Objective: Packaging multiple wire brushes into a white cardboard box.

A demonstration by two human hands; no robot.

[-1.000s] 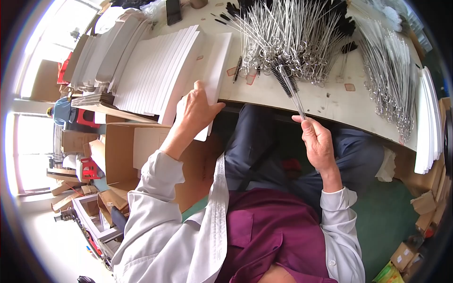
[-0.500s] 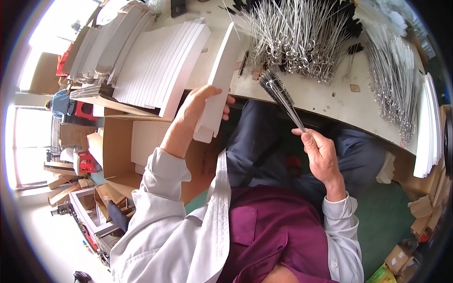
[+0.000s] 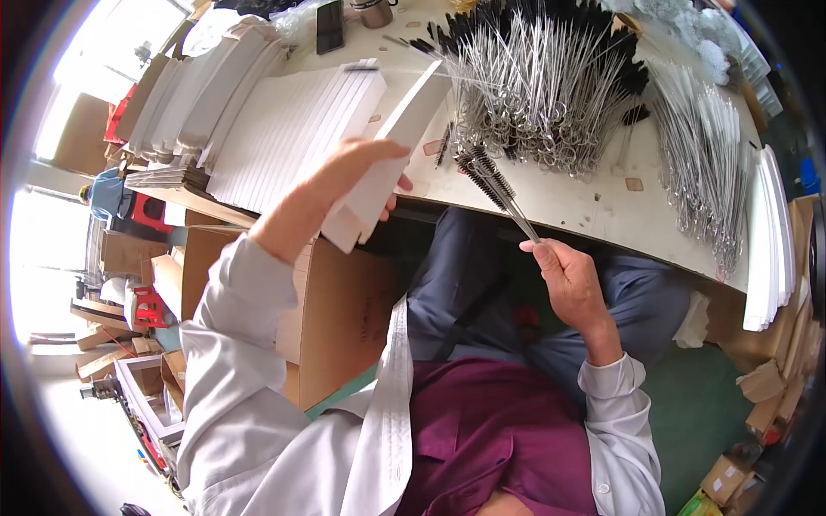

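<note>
A long, narrow white box [image 3: 411,107] slants up over the table's edge, its near end open with flaps showing. My left hand [image 3: 340,176] is closed round the box's lower part, thumb on top and fingertips curling out behind. My right hand [image 3: 568,279] pinches a small bundle of tube brushes [image 3: 487,178] by their wire stems, black bristles pointing up and left. The brushes and the box are apart. Beyond them lies a big heap of wire-handled brushes [image 3: 551,95] with looped ends towards me and black bristles at the back.
Rows of white boxes [image 3: 280,129] stand at the left of the table [image 3: 559,198]. More wire brushes [image 3: 710,163] and white boxes [image 3: 768,249] are at the right. A phone [image 3: 329,26] and mug [image 3: 372,12] lie far back; a cardboard carton [image 3: 344,318] stands below left.
My left hand has shifted left with the white box, which leans over more. My right hand has moved slightly left with the brushes. The view now takes in more of the table's far side.
</note>
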